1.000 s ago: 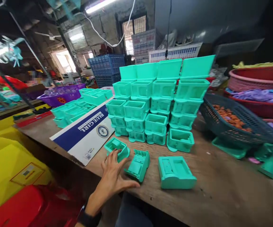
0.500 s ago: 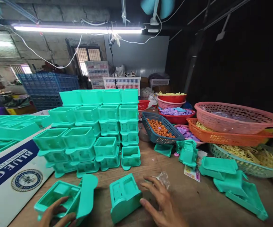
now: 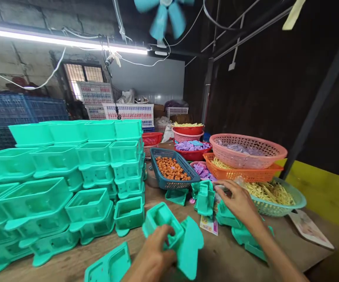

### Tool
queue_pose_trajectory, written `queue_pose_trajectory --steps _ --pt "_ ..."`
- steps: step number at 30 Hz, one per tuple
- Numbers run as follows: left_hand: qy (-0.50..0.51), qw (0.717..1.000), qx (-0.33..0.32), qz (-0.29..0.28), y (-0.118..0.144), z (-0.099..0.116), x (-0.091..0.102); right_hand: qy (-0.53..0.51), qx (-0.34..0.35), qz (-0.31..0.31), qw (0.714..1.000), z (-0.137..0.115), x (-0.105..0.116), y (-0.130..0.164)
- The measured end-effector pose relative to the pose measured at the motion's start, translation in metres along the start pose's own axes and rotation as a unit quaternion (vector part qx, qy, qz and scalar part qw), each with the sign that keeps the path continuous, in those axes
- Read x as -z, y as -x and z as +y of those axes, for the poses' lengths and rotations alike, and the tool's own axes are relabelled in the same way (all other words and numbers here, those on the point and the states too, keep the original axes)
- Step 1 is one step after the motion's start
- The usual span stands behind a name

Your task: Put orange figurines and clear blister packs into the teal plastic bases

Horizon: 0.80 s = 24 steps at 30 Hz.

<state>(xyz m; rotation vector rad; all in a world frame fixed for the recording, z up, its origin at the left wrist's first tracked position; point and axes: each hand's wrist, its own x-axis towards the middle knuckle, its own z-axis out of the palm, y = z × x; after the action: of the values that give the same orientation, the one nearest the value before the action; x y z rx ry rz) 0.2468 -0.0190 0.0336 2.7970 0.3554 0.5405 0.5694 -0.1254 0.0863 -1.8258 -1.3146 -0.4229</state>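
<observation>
My right hand (image 3: 238,201) has moved out from the near counter (image 3: 231,258) to the teal parts (image 3: 225,213) beside the baskets.
My left hand (image 3: 154,254) is clamped on a teal housing (image 3: 172,233); right fingers spread, seemingly just touching.

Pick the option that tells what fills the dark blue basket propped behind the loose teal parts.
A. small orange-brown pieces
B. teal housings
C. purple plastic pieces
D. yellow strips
A: the dark blue basket holds a heap of small orange-brown pieces; the purple pieces lie in a red basket behind it, and the yellow strips in the pale green basket to the right.
</observation>
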Motion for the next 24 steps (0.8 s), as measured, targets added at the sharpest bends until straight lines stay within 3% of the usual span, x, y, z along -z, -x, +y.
queue_pose_trajectory --steps 2,4,7,12,15,18,21,24 --pt "0.006 0.992 0.002 -0.123 -0.041 0.008 0.0 0.011 0.006 -0.008 1.0 0.01 0.001 -0.016" --pt "-0.013 0.984 0.019 -0.175 -0.071 0.01 0.002 0.017 0.015 -0.022 1.0 0.018 -0.005 -0.031" --pt "-0.062 0.982 0.029 -0.175 -0.098 0.005 -0.001 0.025 0.029 -0.039 0.999 0.022 -0.019 -0.047" --pt "-0.101 0.982 0.035 -0.153 -0.111 -0.005 -0.01 0.051 0.057 -0.049 0.996 0.021 -0.027 -0.05" --pt "-0.088 0.993 -0.002 -0.076 -0.123 -0.008 0.008 0.08 0.053 -0.019 0.995 0.027 -0.008 -0.054" --pt "-0.115 0.993 -0.005 -0.02 -0.155 -0.014 0.038 0.121 0.021 0.044 0.992 0.043 0.029 -0.073" --pt "-0.142 0.986 0.066 -0.052 -0.199 -0.03 0.058 0.161 -0.026 0.062 0.985 0.07 0.067 -0.111" --pt "-0.144 0.975 0.115 -0.125 -0.238 -0.054 0.059 0.185 -0.088 -0.002 0.979 0.1 0.087 -0.155"
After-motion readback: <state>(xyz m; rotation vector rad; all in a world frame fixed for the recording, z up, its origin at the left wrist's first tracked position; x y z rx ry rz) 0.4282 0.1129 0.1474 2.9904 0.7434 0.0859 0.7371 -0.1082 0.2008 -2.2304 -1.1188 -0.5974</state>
